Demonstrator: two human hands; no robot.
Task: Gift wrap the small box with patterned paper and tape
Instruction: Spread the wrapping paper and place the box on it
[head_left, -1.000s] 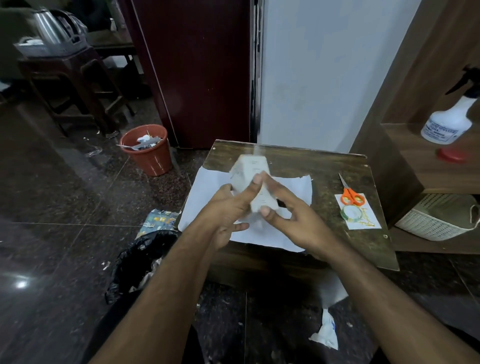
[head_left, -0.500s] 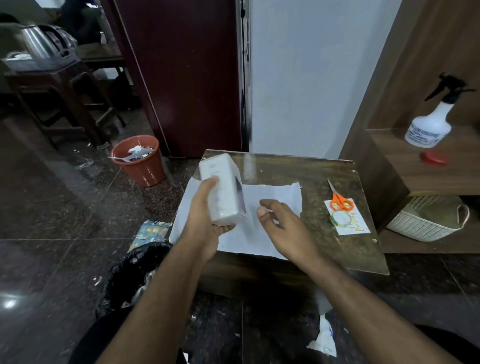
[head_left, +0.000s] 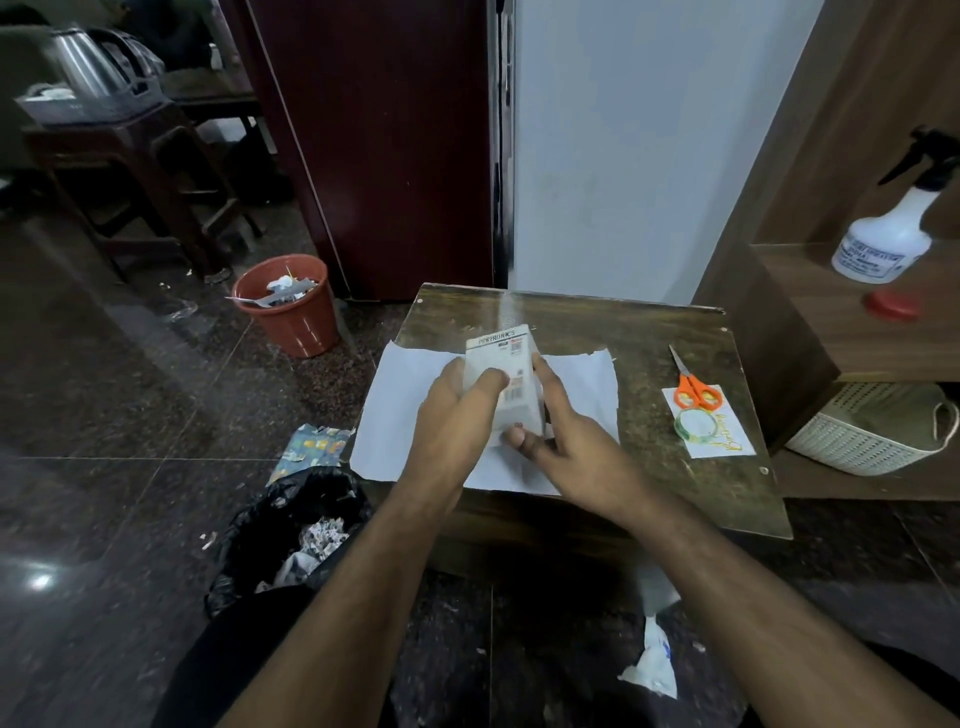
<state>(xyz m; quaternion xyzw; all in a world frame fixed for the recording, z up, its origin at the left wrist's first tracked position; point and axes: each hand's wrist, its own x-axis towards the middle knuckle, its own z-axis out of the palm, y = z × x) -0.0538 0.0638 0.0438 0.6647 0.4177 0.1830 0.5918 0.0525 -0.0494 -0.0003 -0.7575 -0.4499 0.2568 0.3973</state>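
Left hand (head_left: 457, 415) grips small white cardboard box (head_left: 506, 382), fingers curled round left side. Box held over middle of white paper sheet (head_left: 410, 415) lying flat on brown wooden bench (head_left: 649, 332). Right hand (head_left: 582, 452) pinches box's right side. Orange scissors (head_left: 693, 387), clear tape roll (head_left: 696, 423) lie untouched at right. No fold, no tape yet: wrapping just starting.

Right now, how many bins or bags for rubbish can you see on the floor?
2. An orange bucket stands on the floor left of the table, far side. A black bag sits nearer, by the table's near-left corner. Others may lie out of view.
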